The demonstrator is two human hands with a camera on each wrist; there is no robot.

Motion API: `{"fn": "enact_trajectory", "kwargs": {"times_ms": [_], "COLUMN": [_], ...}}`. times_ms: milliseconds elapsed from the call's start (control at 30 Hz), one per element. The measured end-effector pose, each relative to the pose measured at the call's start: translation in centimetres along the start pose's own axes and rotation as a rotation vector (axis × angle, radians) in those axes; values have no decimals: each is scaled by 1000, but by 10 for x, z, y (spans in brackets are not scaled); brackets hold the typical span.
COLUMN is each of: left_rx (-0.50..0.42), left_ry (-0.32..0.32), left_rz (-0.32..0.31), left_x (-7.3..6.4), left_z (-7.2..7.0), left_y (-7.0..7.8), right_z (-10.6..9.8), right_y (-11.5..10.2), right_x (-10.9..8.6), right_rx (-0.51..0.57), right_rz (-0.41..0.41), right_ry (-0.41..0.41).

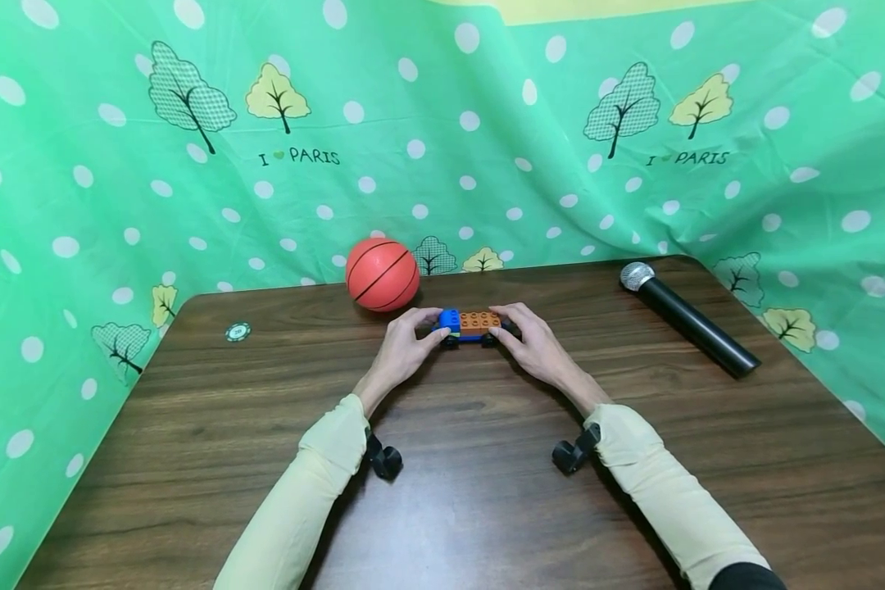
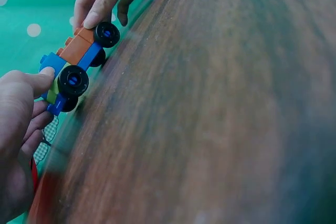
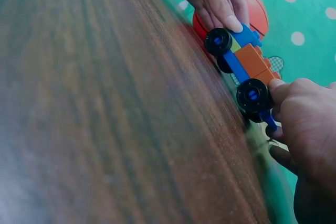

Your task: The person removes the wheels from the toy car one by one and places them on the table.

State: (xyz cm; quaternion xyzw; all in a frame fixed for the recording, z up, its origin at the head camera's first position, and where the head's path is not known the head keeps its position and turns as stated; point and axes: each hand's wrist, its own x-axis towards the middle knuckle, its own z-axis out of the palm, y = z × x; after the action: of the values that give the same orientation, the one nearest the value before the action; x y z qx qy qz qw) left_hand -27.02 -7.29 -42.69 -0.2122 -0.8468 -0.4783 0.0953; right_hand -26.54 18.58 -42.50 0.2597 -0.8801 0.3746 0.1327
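Note:
A toy car (image 1: 479, 322) built from blocks, with orange and blue bricks on a blue base and black wheels, is at the far middle of the table. My left hand (image 1: 407, 344) pinches its blue end between thumb and fingers. At the orange end, my right hand (image 1: 534, 342) grips it the same way. In the left wrist view the car (image 2: 79, 51) shows its side, with the left thumb on the blue brick. The right wrist view shows the right thumb against the orange brick of the car (image 3: 252, 61).
Just behind my left hand sits a red ball (image 1: 383, 274) with black lines. A black microphone (image 1: 689, 319) with a silver head lies at the right. Far left on the wooden table (image 1: 442, 508) is a small round chip (image 1: 238, 332). A green curtain (image 1: 442, 147) hangs behind.

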Motion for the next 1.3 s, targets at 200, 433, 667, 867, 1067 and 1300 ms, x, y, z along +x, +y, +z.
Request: {"fn": "enact_trajectory", "kwargs": {"times_ms": [200, 433, 667, 867, 1067, 1300], "left_rx": [4, 24, 32, -12, -68, -158], "left_ry": [2, 9, 37, 71, 84, 70], "left_rz": [12, 75, 170, 248, 298, 206], "left_x": [-1, -7, -14, -21, -28, -30], "left_z": [-3, -10, -16, -22, -30, -36], "left_y": [3, 10, 20, 29, 39, 51], "right_z": [-2, -5, -9, -12, -16, -21], "right_y": [-3, -12, -20, -28, -37, -53], "right_x": [0, -4, -10, -14, -16, -22], "right_rx": [10, 38, 31, 55, 97, 126], "right_rz": [-24, -82, -194, -270, -342, -399], "right_ry": [18, 68, 149, 192, 235, 208]}}
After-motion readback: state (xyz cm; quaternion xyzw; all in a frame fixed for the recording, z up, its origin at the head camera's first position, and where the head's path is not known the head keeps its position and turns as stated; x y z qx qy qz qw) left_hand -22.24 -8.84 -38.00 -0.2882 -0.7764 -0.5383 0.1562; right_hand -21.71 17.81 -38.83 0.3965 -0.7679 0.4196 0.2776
